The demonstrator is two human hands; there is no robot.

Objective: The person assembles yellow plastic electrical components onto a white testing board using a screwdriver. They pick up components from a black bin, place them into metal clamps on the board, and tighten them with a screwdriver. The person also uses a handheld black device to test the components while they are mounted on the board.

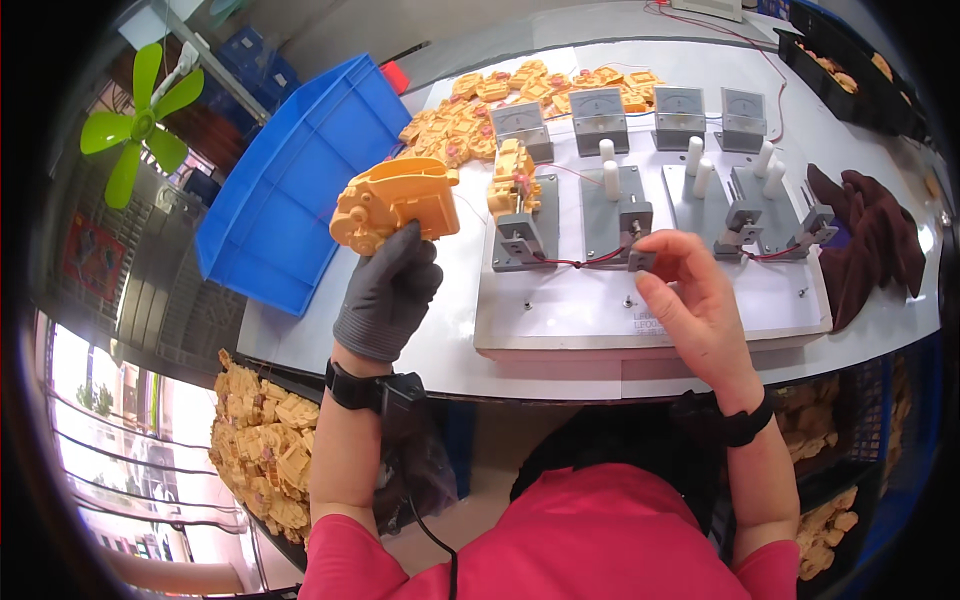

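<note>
My left hand point(388, 300), in a dark grey glove, holds up a yellow-orange plastic gear housing point(400, 212) between thumb and fingers, left of the test fixture. My bare right hand point(692, 305) is at the fixture's second station, thumb and forefinger closed about a small grey clamp block point(641, 260). Red and black wires run beside that block. A similar yellow housing point(512, 180) sits upright in the first station, against its clamp point(521, 240). White posts point(611, 181) stand on the second station's grey plate, which carries no housing.
Behind the stations stands a row of analog meters point(599, 118). Many yellow housings point(450, 130) are heaped beyond, beside a tilted blue bin point(290, 190). A dark cloth point(868, 235) lies right. Black tray point(850, 85) at back right; more housings point(262, 445) below left; green fan point(143, 124) at far left.
</note>
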